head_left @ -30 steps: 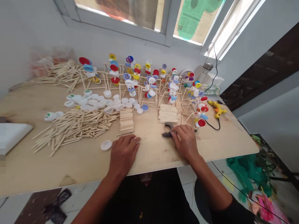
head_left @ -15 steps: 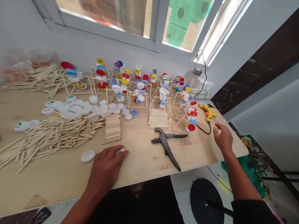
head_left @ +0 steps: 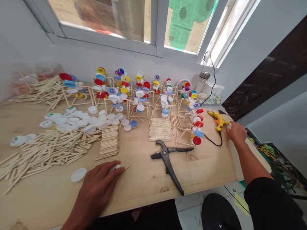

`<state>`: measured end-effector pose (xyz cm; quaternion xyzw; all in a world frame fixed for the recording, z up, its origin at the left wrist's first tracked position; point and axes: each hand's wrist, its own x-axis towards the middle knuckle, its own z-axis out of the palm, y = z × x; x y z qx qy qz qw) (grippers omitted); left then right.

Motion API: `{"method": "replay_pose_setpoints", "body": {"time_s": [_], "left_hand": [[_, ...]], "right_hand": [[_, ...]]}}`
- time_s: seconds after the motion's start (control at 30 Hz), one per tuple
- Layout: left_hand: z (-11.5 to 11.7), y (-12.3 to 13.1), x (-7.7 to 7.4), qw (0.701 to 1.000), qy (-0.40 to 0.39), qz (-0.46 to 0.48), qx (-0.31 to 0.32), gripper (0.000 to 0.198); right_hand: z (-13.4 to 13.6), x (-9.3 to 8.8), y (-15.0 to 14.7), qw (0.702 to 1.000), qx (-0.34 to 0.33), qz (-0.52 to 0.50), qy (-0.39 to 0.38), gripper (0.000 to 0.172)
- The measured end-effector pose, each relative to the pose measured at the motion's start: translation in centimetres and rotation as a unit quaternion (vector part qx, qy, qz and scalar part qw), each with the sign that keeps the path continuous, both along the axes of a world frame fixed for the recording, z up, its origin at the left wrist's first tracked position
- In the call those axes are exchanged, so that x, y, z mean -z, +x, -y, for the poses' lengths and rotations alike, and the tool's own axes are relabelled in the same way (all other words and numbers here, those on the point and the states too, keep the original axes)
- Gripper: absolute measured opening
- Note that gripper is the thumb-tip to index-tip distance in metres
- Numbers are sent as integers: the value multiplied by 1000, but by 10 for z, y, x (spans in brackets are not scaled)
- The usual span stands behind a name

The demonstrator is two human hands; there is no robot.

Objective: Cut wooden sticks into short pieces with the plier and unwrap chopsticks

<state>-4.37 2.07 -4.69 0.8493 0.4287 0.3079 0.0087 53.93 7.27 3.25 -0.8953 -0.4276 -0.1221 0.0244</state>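
My left hand [head_left: 98,182] rests on the table, its fingers closed round a white bottle cap [head_left: 115,168]. A thin wooden stick [head_left: 127,167] pokes out past the fingertips. Beside that hand lies a loose white cap [head_left: 79,175]. At the right, my right hand [head_left: 237,132] is at the back end of a yellow glue gun [head_left: 218,121] lying on the table. Its fingers look loosely curled and parted, with the tips partly hidden; a firm grip on the gun does not show.
Black cutting pliers [head_left: 166,159] lie mid-table. Stick frames with coloured caps [head_left: 141,100] line the back. Loose sticks [head_left: 55,148], white caps [head_left: 69,120] and stacked sticks [head_left: 109,142] spread leftward; another stack [head_left: 160,129] lies centrally. A glass bottle [head_left: 202,81] stands by the window.
My right hand has moved right and forward to the glue gun's back end. My left hand still holds the cap and stick. The whole view has shifted slightly.
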Motion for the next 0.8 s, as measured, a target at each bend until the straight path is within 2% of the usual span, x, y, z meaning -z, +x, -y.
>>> {"method": "replay_pose_setpoints", "body": {"time_s": [0.23,0.33,0.57,0.7,0.8], "left_hand": [[1,-1,1,1000,-16,3,-17,25],[1,1,2,1000,-21,2,-19,27],[-9,-17,15,999,3,-41,17,30],[-14,-26,22,997,-10,-69,26,33],[-12,-24,19,997,-30,-62,17,32]], "right_hand": [[-16,-10,11,998,44,-47,10,47],[-16,-13,8,994,78,-80,17,41],[-25,0,-10,977,98,-187,-19,49],[-33,6,-14,968,117,-220,21,31],[-28,4,-14,962,95,-238,89,25]]}}
